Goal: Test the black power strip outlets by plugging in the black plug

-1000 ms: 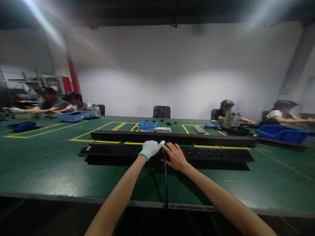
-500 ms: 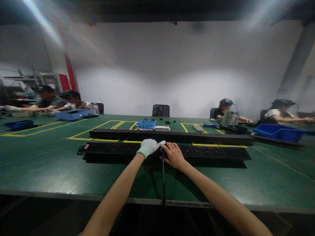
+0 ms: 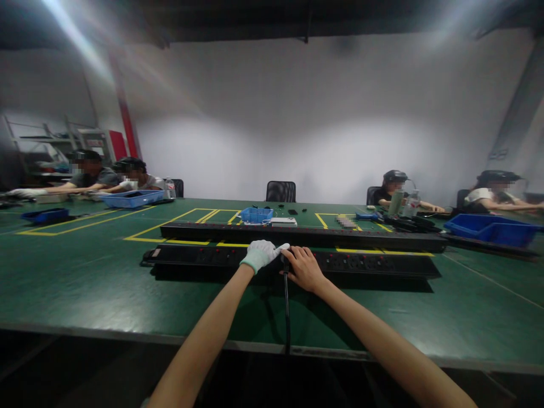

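Note:
A long black power strip [image 3: 369,263] with a row of sockets and small red marks lies across the bench before me. My left hand [image 3: 262,254], in a white glove with a mint cuff, is closed over its middle, thumb pointing at my right hand. My bare right hand [image 3: 304,267] is closed around a black plug [image 3: 285,264] at the strip's sockets. The fingers hide most of the plug, so how far it is in cannot be seen. From it a black cord [image 3: 287,317] runs down over the front edge.
A second power strip [image 3: 306,235] lies parallel just behind. Beyond it are a small blue bin [image 3: 256,215] and a white box [image 3: 283,222]. Larger blue bins [image 3: 493,229] and bottles [image 3: 411,203] stand at the sides of the green bench [image 3: 106,289]. Several people sit opposite.
The whole view has shifted slightly, so everything appears a little further right. Both hands keep the same place on the strip and plug.

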Tool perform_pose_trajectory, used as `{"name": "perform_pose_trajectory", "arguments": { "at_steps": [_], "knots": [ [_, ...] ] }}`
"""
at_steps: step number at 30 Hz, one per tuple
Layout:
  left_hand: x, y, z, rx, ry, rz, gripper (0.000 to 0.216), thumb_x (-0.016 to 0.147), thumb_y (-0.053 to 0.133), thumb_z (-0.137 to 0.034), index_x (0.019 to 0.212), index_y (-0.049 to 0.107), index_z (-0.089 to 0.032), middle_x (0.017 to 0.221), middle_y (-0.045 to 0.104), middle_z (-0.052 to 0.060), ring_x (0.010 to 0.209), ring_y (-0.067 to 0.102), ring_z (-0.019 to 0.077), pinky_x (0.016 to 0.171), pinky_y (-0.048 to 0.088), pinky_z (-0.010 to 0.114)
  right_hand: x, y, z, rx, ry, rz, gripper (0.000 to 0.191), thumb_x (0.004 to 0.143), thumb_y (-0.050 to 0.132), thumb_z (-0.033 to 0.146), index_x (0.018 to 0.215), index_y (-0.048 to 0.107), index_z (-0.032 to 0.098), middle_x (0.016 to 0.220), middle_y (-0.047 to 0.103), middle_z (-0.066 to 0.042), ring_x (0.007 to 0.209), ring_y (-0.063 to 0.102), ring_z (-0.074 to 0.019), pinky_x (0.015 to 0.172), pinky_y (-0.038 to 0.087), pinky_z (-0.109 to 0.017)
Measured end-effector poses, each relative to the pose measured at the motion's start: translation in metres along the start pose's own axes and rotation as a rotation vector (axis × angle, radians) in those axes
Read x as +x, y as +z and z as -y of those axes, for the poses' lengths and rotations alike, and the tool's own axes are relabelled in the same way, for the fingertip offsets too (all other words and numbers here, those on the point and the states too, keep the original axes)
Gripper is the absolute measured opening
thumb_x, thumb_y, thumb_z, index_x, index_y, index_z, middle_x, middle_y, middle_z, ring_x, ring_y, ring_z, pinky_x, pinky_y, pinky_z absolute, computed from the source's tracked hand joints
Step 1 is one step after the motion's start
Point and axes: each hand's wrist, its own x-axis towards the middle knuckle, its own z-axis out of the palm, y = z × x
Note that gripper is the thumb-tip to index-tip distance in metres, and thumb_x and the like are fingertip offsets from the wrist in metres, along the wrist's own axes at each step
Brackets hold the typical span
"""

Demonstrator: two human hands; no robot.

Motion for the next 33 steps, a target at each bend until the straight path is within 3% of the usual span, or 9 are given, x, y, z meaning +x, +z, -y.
{"name": "perform_pose_trajectory", "arguments": {
  "at_steps": [33],
  "knots": [
    [0.0001, 0.0029, 0.0019, 0.007, 0.039, -0.024, 0.074, 0.088, 0.01, -0.062, 0.093, 0.07, -0.019, 0.095, 0.068, 0.013, 0.093, 0.062, 0.0277, 0.081, 0.045, 0.039, 0.0013, -0.0036, 0.0023, -0.044, 0.01, 0.06, 0.056, 0.081, 0.058, 0.045, 0.128, 0.04, 0.02, 0.12, 0.05, -0.014, 0.106, 0.045, -0.0266, 0.093, 0.031, -0.041]
  ]
}}
